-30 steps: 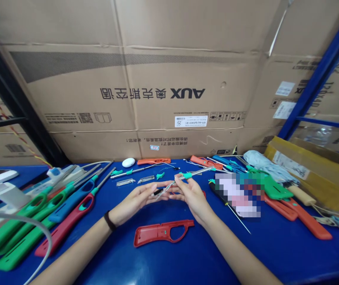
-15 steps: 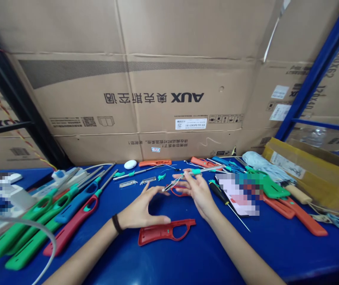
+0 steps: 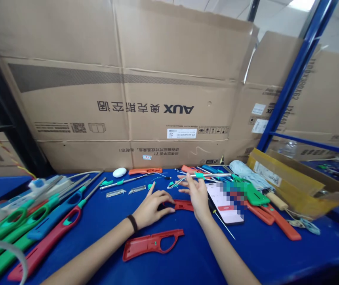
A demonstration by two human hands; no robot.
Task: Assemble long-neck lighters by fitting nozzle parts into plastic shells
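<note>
My right hand (image 3: 198,194) is closed on a lighter's metal nozzle tube (image 3: 217,175), which has a green collar and thin wires trailing to the left. The tube lies nearly level above the table. My left hand (image 3: 154,206) has its fingers apart, with thumb and fingertips around the loop end of a red lighter shell half (image 3: 183,205); whether they touch it I cannot tell. Part of that shell is hidden behind my right hand. Closer to me lies another red shell half (image 3: 151,243), hollow side up.
Several assembled lighters (image 3: 50,241) lie at the left beside a power strip (image 3: 59,186). Clear plastic pieces (image 3: 115,193) and an orange shell (image 3: 145,171) sit farther back. At right are a phone (image 3: 223,204), a screwdriver (image 3: 224,225), orange shells (image 3: 282,221) and a yellow-taped box (image 3: 303,198).
My left hand has come away from the wires and lowered to the farther red shell half. My right hand still holds the nozzle tube. The camera view has tilted up and turned right.
</note>
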